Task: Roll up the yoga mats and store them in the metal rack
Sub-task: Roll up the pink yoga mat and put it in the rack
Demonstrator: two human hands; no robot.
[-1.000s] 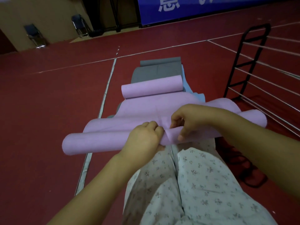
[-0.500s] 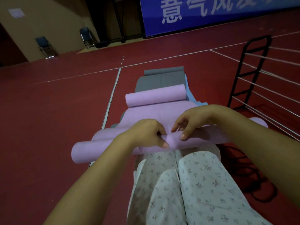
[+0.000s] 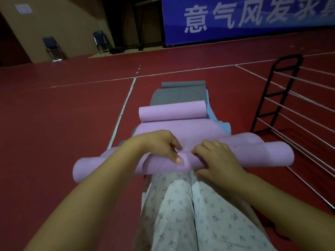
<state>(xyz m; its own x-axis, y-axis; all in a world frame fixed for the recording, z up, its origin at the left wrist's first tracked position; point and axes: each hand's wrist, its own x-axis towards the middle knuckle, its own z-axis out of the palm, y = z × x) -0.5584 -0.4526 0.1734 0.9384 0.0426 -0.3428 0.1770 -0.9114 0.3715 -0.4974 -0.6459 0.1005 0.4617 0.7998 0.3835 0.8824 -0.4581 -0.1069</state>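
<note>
Rolling step in hand, storage not yet begun. The purple mat (image 3: pixel 181 129) lies along the red floor (image 3: pixel 63 124) ahead of the person's knees, on top of a grey mat (image 3: pixel 181 93) and a blue one (image 3: pixel 224 126) whose edge shows at its right side. Its near end is formed into a loose roll (image 3: pixel 253 156) lying crosswise just in front of the knees; its far end curls up into a second, smaller roll (image 3: pixel 172 111). Both hands work the middle of the near roll. The left hand (image 3: pixel 159 144) lies over the top, fingers curled down onto the mat and thumb pressed into its near face. The right hand (image 3: pixel 217 158) sits just beside it, fingers bent over the roll's crest and thumb low on the near side — both grip the roll, neither is free. The roll looks uneven: bulged and slack toward both ends, pinched at the centre. The rack (image 3: pixel 275 98), black frame with pale rods, stands at the right, near the roll's right end, with no mat seen in it. Judgement: the next move calls for tightening the centre and pushing the roll forward evenly — hands likely spread wider to stop the ends telescoping. The far curl will need flattening before the roll reaches it.
</note>
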